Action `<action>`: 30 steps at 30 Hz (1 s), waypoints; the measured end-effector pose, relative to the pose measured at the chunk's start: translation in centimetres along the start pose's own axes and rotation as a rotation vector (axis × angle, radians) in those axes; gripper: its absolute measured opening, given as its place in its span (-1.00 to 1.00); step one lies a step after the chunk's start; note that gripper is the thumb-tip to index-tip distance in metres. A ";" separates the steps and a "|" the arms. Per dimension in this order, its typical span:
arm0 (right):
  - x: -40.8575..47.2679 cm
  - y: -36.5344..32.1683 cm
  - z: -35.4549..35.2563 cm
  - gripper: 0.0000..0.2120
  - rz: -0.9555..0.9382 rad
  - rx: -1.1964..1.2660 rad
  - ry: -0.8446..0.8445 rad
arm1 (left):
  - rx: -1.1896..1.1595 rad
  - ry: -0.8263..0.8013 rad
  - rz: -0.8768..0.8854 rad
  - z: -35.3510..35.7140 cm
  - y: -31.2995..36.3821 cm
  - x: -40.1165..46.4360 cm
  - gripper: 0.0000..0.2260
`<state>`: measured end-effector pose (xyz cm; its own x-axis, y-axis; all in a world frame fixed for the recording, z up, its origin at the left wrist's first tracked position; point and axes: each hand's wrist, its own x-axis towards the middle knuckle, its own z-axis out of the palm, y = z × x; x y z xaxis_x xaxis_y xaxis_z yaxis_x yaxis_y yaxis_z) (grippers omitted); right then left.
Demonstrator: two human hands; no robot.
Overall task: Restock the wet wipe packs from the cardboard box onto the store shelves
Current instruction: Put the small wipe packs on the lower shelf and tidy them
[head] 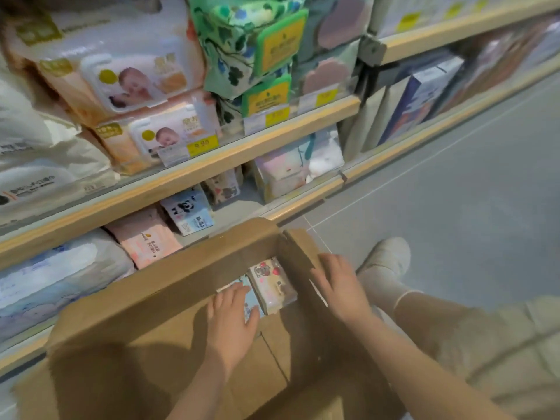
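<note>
left hand (231, 318) lay flat, holding nothing, on the blue pack (253, 312); right hand (339, 286) pressed the cardboard box (169, 286) wall. a loose one-handed grip might drop it.

Shop aisle, seen from low down by the shelving

Pale wood-edged shelves (194, 177) are run diagonally across the view, with yellow price tags (202, 144) clipped along the front lips. A second shelving bay (454, 34) is joined on at the right, where a grey bracket (371, 50) is fixed. The floor (454, 192) is laid in plain grey tile with thin pale grout lines, and everything is lit softly and evenly.
</note>
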<state>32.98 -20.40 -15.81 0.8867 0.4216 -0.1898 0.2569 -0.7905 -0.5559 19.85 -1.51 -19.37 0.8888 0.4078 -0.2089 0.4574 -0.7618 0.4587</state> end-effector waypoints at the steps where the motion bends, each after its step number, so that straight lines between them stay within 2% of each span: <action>1: 0.1 0.1 0.0 -0.56 -0.002 -0.011 0.005 | -0.021 -0.044 -0.035 0.8 0.2 0.4 -0.63; 4: 0.2 0.0 0.2 -0.56 0.007 -0.014 0.016 | -0.120 -0.135 -0.154 3.0 0.6 2.2 -0.63; 8: 0.2 -0.1 0.5 -0.49 0.023 -0.001 0.013 | -0.183 -0.163 -0.299 5.9 1.4 4.8 -0.59; 11: 0.5 0.1 0.7 -0.58 0.025 0.011 0.014 | -0.293 -0.118 -0.429 6.9 2.6 6.4 -0.59; 15: 0.6 0.1 0.7 -0.60 0.026 0.037 0.023 | -0.429 -0.057 -0.630 7.1 2.9 8.0 -0.56; 17: 0.6 0.1 0.7 -0.60 0.024 0.039 0.032 | -0.465 -0.092 -0.674 6.7 2.6 8.3 -0.63; 19: 0.6 0.0 0.7 -0.60 0.017 0.053 0.037 | -0.550 -0.125 -0.682 6.3 2.0 8.2 -0.83; 22: 0.6 0.0 0.4 -0.62 0.001 0.075 0.042 | -0.701 -0.187 -0.680 5.2 0.4 7.1 -0.81; 24: 0.5 -0.1 0.1 -0.66 -0.059 0.023 0.088 | -0.753 -0.224 -0.706 4.6 -1.5 6.0 -0.82; 27: 0.1 -1.7 0.1 -0.70 -0.298 -0.160 0.142 | -0.764 -0.206 -0.748 4.1 -5.7 3.7 -0.80; 30: -0.1 -3.5 2.0 -0.70 -0.462 -0.192 -0.009 | -0.744 -0.158 -0.751 1.6 -7.3 0.7 -0.80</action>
<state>31.24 -16.84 -15.45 0.6608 0.7498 0.0338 0.6885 -0.5876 -0.4250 17.13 3.52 -24.26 0.4044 0.5347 -0.7419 0.8045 0.1778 0.5667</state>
